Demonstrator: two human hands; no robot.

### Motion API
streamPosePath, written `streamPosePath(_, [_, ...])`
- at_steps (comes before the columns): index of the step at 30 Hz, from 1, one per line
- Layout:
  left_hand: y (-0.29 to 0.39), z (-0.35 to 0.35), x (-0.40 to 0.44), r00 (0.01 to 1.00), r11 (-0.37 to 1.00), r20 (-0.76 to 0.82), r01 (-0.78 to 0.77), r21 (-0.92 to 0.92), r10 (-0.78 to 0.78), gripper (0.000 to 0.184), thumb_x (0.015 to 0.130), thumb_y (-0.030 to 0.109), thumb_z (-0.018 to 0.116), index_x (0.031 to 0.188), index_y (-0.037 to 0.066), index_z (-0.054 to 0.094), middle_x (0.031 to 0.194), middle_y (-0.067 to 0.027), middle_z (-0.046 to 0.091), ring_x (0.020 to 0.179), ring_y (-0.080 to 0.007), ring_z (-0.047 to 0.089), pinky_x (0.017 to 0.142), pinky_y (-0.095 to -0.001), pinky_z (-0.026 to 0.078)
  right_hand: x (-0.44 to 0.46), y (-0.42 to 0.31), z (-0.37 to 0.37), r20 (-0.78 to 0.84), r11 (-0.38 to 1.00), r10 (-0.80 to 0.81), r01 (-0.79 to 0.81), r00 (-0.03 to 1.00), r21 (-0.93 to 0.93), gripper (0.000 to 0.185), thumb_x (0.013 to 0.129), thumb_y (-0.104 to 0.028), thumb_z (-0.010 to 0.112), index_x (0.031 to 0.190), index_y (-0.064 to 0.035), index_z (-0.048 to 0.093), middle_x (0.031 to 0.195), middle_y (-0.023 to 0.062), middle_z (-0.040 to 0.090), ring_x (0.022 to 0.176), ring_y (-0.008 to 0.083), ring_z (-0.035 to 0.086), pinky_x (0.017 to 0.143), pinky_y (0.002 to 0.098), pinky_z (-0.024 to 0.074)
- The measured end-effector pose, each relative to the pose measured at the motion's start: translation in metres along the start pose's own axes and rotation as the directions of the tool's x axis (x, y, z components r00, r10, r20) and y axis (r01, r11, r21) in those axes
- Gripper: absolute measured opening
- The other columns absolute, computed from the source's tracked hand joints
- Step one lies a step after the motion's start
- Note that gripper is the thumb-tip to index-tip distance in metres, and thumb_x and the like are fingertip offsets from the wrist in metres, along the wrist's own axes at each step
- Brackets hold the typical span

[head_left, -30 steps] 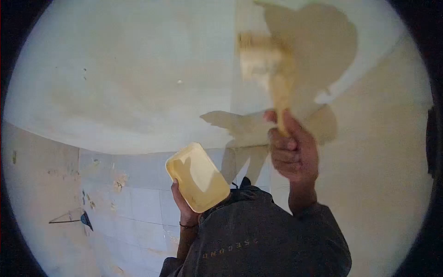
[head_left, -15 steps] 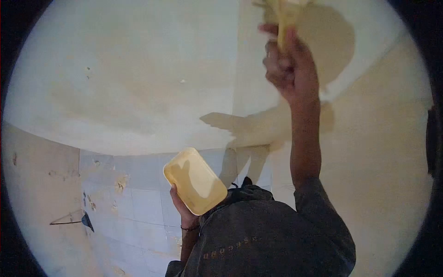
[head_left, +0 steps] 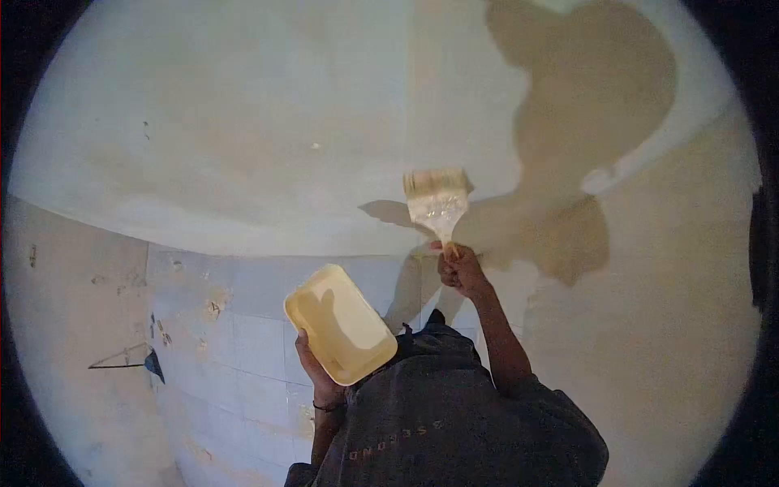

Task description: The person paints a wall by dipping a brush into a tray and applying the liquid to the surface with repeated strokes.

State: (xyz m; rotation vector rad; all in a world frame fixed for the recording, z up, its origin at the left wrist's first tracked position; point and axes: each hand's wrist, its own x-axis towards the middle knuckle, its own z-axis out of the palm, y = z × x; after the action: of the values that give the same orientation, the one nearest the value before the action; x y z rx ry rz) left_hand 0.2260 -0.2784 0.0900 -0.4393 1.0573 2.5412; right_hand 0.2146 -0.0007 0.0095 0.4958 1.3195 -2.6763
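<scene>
My right hand (head_left: 464,269) is closed round the handle of a wide paintbrush (head_left: 439,203), its bristles pointing away from me toward the wall. Whitish paint coats the brush. Whether the bristle tips touch the wall I cannot tell. At waist height my left hand (head_left: 318,365) grips the side of a pale yellow rectangular tub (head_left: 357,329), held tilted so its inside faces me. A shadow falls across the tub's inside, and how much it contains is unclear.
A pale wall (head_left: 268,162) with patchy stains rises in front of me. Light floor tiles (head_left: 260,341) with splashes lie below it. On the left is a thin triangular hanger-like object (head_left: 118,365) with a dark piece (head_left: 153,366) at its end. My shadow (head_left: 600,89) falls on the wall.
My right hand has come down from high up the wall to about waist level, bringing the paintbrush fully into view. The left hand and tub have barely moved.
</scene>
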Motion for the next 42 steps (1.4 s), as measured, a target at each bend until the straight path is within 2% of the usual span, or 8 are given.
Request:
streamPosePath(10, [-0.010,0.005,0.013,0.998,0.999,-0.035,-0.052,-0.002,0.052,0.057,0.082,0.046,0.036,0.121,0.004,0.035,0.114,-0.0117,0.046,0.101,-0.0249,0.047,0.084,-0.0370,0.040,0.043,0.085,-0.068,-0.098,0.962,0.146,-0.165,0.984,-0.218,0.026,0.084,-0.028,0.051,0.096,-0.0048,0.056,0.055,-0.0037,0.039,0.040,0.0041,0.029,0.035,0.0201,0.0248])
streamPosePath(15, [-0.010,0.001,0.015,0.994,0.997,-0.079,-0.068,0.048,0.072,0.058,0.082,0.046,0.037,0.121,0.004,0.035,0.113,-0.0124,0.046,0.101,-0.0250,0.047,0.083,-0.0365,0.040,0.065,0.107,-0.090,-0.275,0.792,0.199,-0.320,0.941,-0.519,0.026,0.079,-0.031,0.056,0.075,-0.0056,0.054,0.052,-0.0029,0.043,0.039,0.0064,0.037,0.035,0.0231,0.0308])
streamPosePath(22, [-0.008,-0.004,0.018,0.989,0.994,-0.113,-0.090,0.063,0.097,0.059,0.081,0.046,0.039,0.121,0.003,0.034,0.114,-0.0131,0.046,0.101,-0.0251,0.048,0.084,-0.0365,0.040,0.093,0.145,-0.132,-0.452,0.635,0.199,-0.465,0.870,-0.617,0.031,0.077,-0.031,0.057,0.062,-0.0047,0.053,0.048,0.0020,0.047,0.038,0.0117,0.044,0.036,0.0270,0.0356])
streamPosePath(31, [-0.013,-0.002,0.014,0.998,0.999,-0.051,-0.027,0.033,0.029,0.053,0.084,0.045,0.035,0.118,0.005,0.037,0.110,-0.0103,0.048,0.099,-0.0244,0.049,0.083,-0.0371,0.042,0.103,0.167,-0.140,-0.607,0.800,0.333,-0.556,0.722,-0.223,0.026,0.079,-0.027,0.057,0.066,-0.0072,0.047,0.049,0.0018,0.043,0.033,0.0092,0.034,0.029,0.0247,0.0275])
streamPosePath(33, [-0.018,-0.003,0.011,0.998,0.999,-0.048,-0.026,0.040,0.028,0.053,0.084,0.045,0.035,0.118,0.005,0.037,0.110,-0.0104,0.048,0.099,-0.0246,0.049,0.083,-0.0374,0.042,0.095,0.164,-0.145,-0.388,0.926,0.373,-0.312,0.843,0.213,0.022,0.082,-0.025,0.051,0.074,-0.0053,0.048,0.048,-0.0004,0.040,0.032,0.0088,0.030,0.029,0.0238,0.0265])
streamPosePath(37, [-0.018,0.001,0.006,0.999,0.999,0.039,0.023,0.044,-0.025,0.056,0.083,0.045,0.036,0.121,0.004,0.035,0.115,-0.0119,0.046,0.102,-0.0254,0.048,0.084,-0.0376,0.040,0.088,0.142,-0.143,-0.456,0.891,0.392,-0.207,0.799,0.405,0.022,0.085,-0.024,0.047,0.082,-0.0020,0.048,0.048,-0.0032,0.038,0.032,0.0075,0.029,0.029,0.0215,0.0256])
streamPosePath(39, [-0.019,0.004,0.007,0.997,0.998,0.071,0.039,0.043,-0.042,0.056,0.083,0.045,0.036,0.121,0.004,0.035,0.115,-0.0118,0.045,0.102,-0.0253,0.048,0.085,-0.0377,0.041,0.073,0.109,-0.133,-0.276,0.796,0.460,-0.254,0.844,0.549,0.022,0.085,-0.023,0.047,0.085,-0.0007,0.048,0.049,-0.0044,0.040,0.032,0.0056,0.029,0.029,0.0185,0.0237])
streamPosePath(42, [-0.020,-0.005,0.002,0.992,0.996,0.102,0.075,0.041,-0.079,0.053,0.083,0.044,0.035,0.120,0.005,0.036,0.113,-0.0117,0.047,0.101,-0.0257,0.048,0.084,-0.0387,0.041,0.043,0.081,-0.112,-0.169,0.823,0.340,-0.206,0.925,0.530,0.020,0.082,-0.023,0.052,0.084,-0.0028,0.050,0.054,-0.0005,0.041,0.037,0.0050,0.032,0.032,0.0162,0.0254])
